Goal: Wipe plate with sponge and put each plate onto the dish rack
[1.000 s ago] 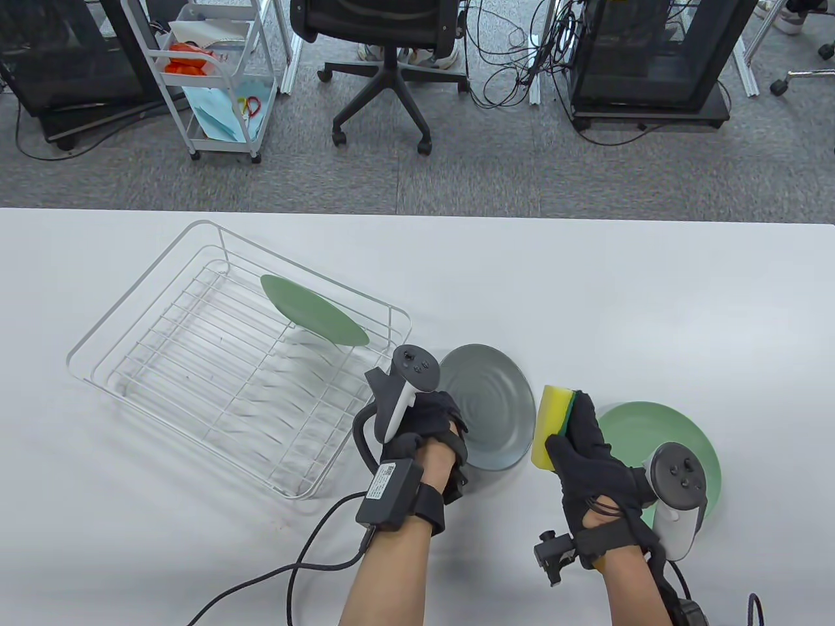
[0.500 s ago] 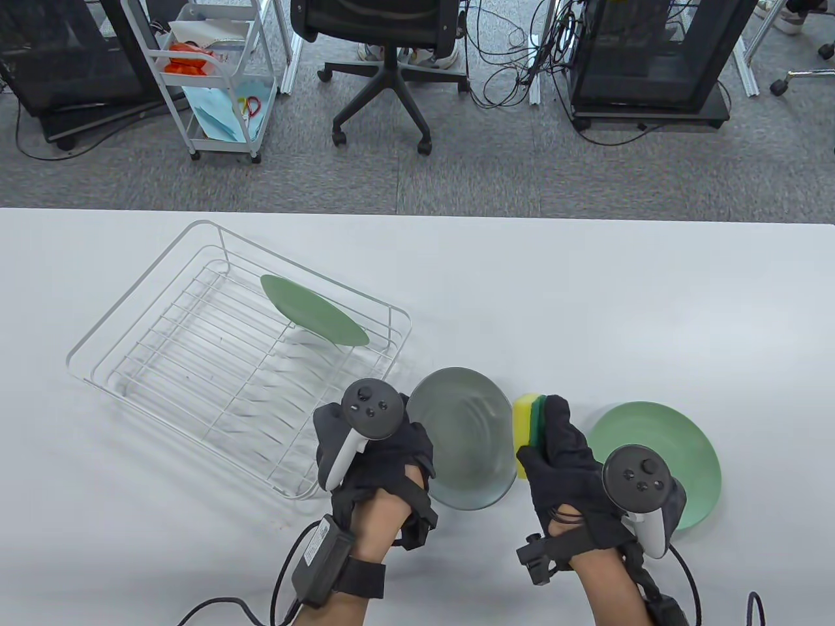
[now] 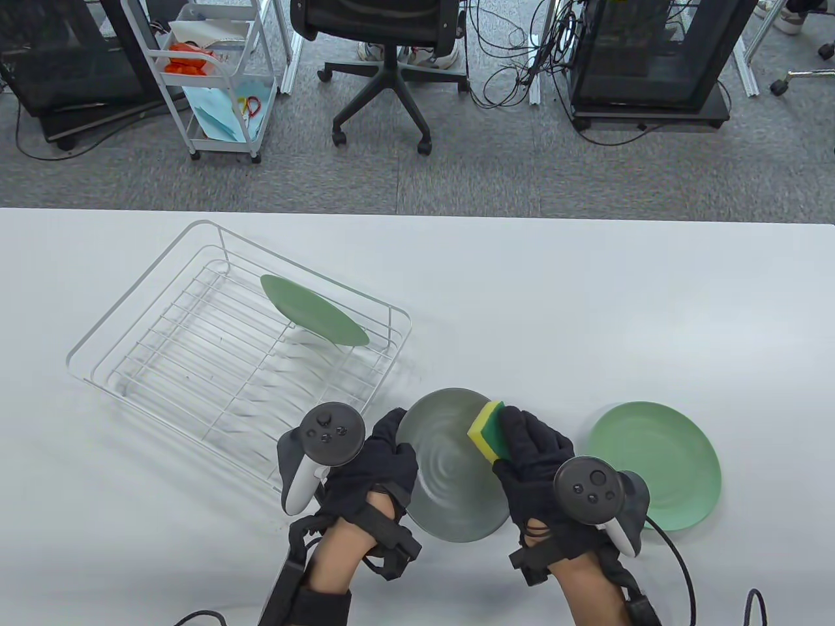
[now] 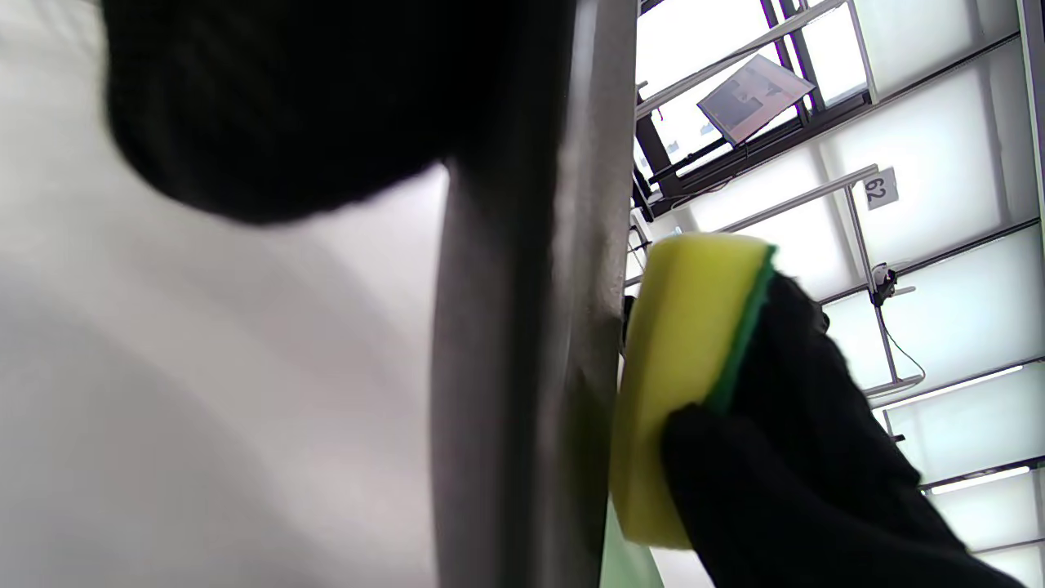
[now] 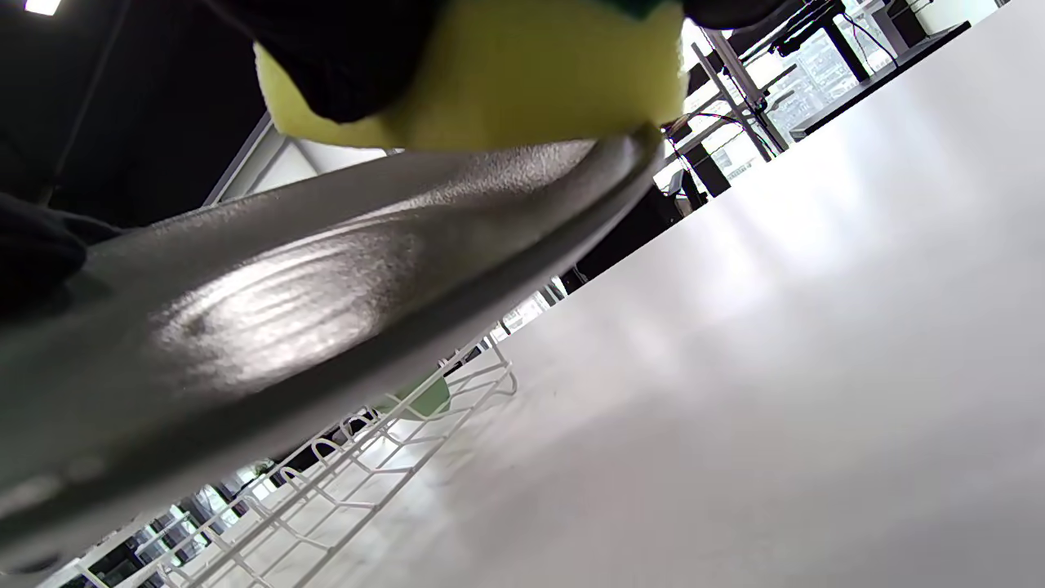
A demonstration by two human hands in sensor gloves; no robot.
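Left hand [image 3: 372, 466] fingers grip the grey plate [image 3: 450, 486] beside the dish rack [image 3: 228, 365]; right hand [image 3: 538, 469] fingers pinch the sponge [image 3: 488, 438] against it.

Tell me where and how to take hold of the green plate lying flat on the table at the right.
Take the round green plate by its rim, probably at the near-right edge, coming in low from the right. It lies flat on the white table, so only its raised rim offers a grip: thumb on top, fingers slid under the lip. The right hand, nearest it, holds the yellow-green sponge.
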